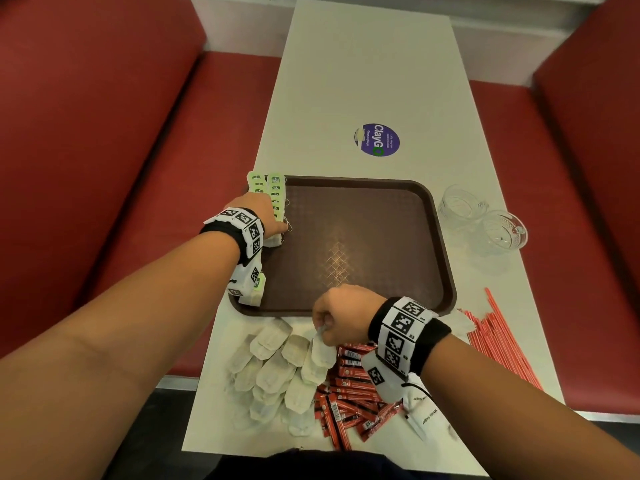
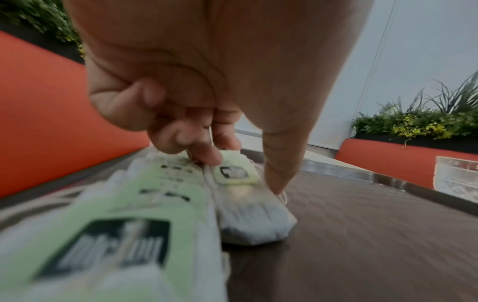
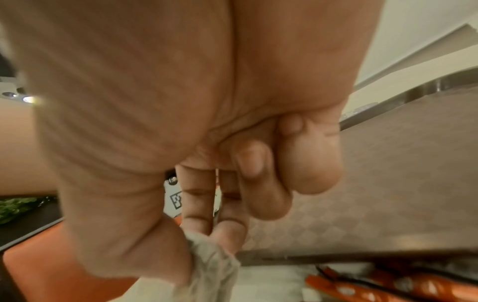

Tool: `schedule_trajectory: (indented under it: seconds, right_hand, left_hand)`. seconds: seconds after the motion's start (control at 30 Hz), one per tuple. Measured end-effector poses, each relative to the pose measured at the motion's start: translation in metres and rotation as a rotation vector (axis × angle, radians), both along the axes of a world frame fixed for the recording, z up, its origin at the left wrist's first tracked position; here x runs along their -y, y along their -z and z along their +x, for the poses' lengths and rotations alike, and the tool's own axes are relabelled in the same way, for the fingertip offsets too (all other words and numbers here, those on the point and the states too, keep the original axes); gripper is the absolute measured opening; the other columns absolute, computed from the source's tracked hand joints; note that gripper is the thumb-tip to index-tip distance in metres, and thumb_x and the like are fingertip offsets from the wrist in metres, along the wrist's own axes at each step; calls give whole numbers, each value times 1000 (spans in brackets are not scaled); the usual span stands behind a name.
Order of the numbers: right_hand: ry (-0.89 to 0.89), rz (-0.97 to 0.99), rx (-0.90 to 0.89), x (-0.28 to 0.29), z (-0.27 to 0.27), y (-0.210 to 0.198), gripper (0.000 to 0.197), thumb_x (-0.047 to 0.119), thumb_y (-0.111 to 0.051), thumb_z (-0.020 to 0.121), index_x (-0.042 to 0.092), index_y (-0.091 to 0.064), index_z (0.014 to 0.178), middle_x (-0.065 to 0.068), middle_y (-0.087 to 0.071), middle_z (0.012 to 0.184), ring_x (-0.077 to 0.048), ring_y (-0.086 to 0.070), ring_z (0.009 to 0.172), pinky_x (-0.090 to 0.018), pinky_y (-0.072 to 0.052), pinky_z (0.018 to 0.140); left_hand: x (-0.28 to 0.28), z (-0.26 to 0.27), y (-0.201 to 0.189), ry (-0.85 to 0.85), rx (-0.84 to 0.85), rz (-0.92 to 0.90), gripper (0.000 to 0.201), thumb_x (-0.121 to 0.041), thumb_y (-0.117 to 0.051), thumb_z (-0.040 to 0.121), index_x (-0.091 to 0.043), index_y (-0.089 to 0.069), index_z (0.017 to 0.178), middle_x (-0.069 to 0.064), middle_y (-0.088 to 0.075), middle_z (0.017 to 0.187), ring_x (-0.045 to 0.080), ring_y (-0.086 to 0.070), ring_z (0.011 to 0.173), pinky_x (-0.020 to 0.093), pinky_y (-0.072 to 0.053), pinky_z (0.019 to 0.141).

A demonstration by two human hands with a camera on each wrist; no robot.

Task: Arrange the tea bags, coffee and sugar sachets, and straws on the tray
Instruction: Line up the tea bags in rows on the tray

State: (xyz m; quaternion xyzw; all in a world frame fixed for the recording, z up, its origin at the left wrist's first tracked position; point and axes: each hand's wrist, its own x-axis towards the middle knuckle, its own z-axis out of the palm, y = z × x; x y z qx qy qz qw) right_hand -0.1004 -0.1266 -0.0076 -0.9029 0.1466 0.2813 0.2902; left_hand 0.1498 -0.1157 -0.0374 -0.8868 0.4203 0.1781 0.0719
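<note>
The white table (image 1: 363, 81) is stretching away beyond both hands, between red benches (image 1: 86, 133). The brown tray (image 1: 443, 237) is lying just past the right hand (image 1: 343, 313) and to the right of the left hand (image 1: 266, 216).

Red straws (image 1: 498, 337) are lying in a bundle to the right of the right wrist, off the tray. 2 clear glass cups (image 1: 485, 220) are standing well beyond that hand, beside the tray's right rim. Under the right wrist, red sachets (image 1: 349, 386) are spreading in a heap, with white sachets (image 1: 426, 417) just right of them.

A loose pile of tea bags (image 1: 273, 372) is sitting below and left of the right hand. That hand is curling, thumb and fingers (image 3: 199, 206) pinching 1 tea bag (image 3: 212, 265) from the pile's top edge.

2 rows of tea bags with green tags (image 1: 273, 192) are running along the tray's left side, under and beyond the left hand. That hand is pointing down onto the rows, fingertips (image 2: 207, 155) touching a green tag (image 2: 235, 173) and the thumb touching the side of that bag; whether it is gripping or only pressing, I cannot tell.
</note>
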Motion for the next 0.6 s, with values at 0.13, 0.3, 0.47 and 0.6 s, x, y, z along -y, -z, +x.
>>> schedule_trajectory:
  seconds: [0.13,0.3,0.47,0.6]
  right_hand:
    - [56,40,61,4,-2,-3,10,21,-65,82,23,-65,92,5,-66,89,-18,-63,82,-36,-56,73]
    - [157,70,157,11,-6,-4,15,11,-64,79,21,-56,88,2,-63,86,-20,-61,80,-34,-52,67]
    - [225,104,211,11,-2,-2,23,11,-61,84,27,-59,102,10,-63,92,-7,-59,80,-21,-47,67]
    - [190,49,211,9,3,-6,11,12,-64,83,21,-57,82,5,-63,85,-14,-58,78,-29,-50,67]
  left_hand:
    - [-23,-4,-22,-55,-32,-130,48,-63,-60,86,-18,-56,101,2,-61,92,26,-62,85,36,-51,69]
    - [-79,-24,-28,-119,-66,-152,35,-55,-62,88,-23,-55,99,-2,-62,87,21,-62,81,38,-56,76]
    - [-111,-51,1,-143,-102,-47,46,-59,-68,82,-20,-49,98,2,-62,95,24,-60,83,33,-48,68]
    - [-115,-56,14,-208,-122,-90,54,-54,-73,80,-15,-48,109,7,-63,104,28,-60,90,33,-46,70]
